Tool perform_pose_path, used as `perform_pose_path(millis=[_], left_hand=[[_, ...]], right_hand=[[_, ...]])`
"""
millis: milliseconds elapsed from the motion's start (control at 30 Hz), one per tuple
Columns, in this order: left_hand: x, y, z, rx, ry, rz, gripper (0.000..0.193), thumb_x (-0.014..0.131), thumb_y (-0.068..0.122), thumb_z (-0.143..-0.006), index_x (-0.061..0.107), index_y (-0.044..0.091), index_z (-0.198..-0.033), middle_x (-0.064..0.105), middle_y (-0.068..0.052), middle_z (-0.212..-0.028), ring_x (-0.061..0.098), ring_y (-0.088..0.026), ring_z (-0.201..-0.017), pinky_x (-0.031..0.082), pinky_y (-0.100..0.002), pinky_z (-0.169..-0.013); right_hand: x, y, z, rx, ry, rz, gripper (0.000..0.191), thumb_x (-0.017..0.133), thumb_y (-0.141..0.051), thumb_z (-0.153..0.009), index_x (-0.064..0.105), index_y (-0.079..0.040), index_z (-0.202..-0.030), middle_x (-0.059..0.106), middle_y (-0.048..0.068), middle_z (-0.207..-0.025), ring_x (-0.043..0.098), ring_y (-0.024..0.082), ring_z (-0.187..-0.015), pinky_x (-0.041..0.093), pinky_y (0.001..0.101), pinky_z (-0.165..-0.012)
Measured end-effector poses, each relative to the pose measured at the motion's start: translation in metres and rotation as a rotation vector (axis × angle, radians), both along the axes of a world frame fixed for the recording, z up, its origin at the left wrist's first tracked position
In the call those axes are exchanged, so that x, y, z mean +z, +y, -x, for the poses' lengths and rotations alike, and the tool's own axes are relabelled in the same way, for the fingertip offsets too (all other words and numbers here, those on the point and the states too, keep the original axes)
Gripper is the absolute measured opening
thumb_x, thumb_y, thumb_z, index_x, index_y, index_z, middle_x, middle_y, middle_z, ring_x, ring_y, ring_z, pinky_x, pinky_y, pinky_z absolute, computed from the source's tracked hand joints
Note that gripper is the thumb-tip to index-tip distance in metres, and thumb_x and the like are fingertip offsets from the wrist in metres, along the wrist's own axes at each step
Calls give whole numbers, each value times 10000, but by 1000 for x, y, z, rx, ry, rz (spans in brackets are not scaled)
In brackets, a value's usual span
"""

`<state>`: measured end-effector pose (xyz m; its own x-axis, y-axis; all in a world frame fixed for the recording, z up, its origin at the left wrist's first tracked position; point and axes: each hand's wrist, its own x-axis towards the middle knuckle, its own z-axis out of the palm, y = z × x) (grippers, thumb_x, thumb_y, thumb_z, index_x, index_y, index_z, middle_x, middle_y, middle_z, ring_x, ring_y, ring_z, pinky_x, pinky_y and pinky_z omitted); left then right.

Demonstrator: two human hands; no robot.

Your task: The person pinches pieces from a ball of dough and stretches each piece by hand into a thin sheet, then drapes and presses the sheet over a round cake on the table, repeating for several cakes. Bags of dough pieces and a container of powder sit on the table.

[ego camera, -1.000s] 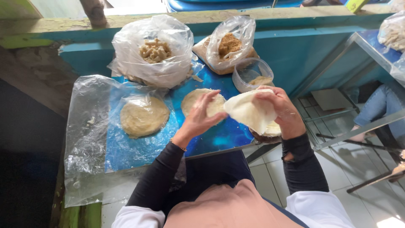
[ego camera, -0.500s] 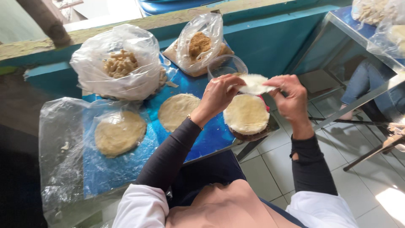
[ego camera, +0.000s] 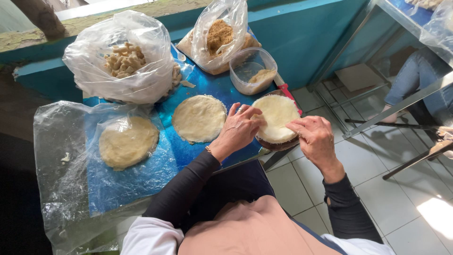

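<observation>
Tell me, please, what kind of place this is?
Probably a small, informal food-preparation spot, perhaps a snack stall or home workspace. A blue table holds flat dough rounds, plastic bags of fillings and a clear tub; both hands press a round over a dark mould.

Street-side food stall: blue table [ego camera: 214,85], bagged ingredients [ego camera: 120,59], flatbread rounds [ego camera: 199,118], tiled floor [ego camera: 377,189].

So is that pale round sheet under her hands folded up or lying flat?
Flat. The pale sheet lies spread over a dark round base, with the left hand and right hand at its edges.
</observation>
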<state>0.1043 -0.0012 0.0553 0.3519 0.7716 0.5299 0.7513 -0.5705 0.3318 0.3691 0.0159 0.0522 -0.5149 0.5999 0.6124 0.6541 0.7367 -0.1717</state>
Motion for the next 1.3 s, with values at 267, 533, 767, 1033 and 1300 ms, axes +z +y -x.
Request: perform_pose_path(millis=[267,533,767,1033,1300], left_hand=[[-9,-6,10,69,145,-81,283,726,176,-854,756,219,-1132,649,-9,-1194,572,-219,-1214,247,-678,-1157],[-1,-29,83,286,187,-102,237,761,219,-800,756,192,-1035,670,-26,-1226,580,-210,-1196,271,-644,-1138],[4,-74,155,358,34,171,393,851,261,-672,736,131,-1025,657,-78,-1145,586,-317,-1114,398,-500,-963],[-22,-70,159,329,-88,50,205,807,218,-805,716,146,-974,660,-46,-1137,619,-291,-1123,491,-435,-967],[-16,-71,152,285,-74,80,261,824,225,-732,727,167,-968,647,-48,-1107,600,-313,-1099,482,-460,-911]], right_hand=[[-5,-17,3,-43,-81,-62,530,613,68,-801,737,-150,-1268,707,12,-1273,634,230,-1177,431,442,-1077],[24,-22,21,-65,131,-94,319,738,-2,-888,745,-124,-1183,724,45,-1170,642,273,-1107,477,401,-971],[29,-15,130,377,80,6,254,782,-103,-841,743,-138,-1089,731,27,-1086,647,261,-1029,487,418,-911],[6,-2,203,414,-125,193,179,800,-287,-841,728,-147,-927,697,36,-981,649,262,-1032,493,416,-861],[1,-1,197,437,-120,38,202,786,-225,-811,700,-118,-959,680,55,-994,651,286,-988,493,415,-817]])
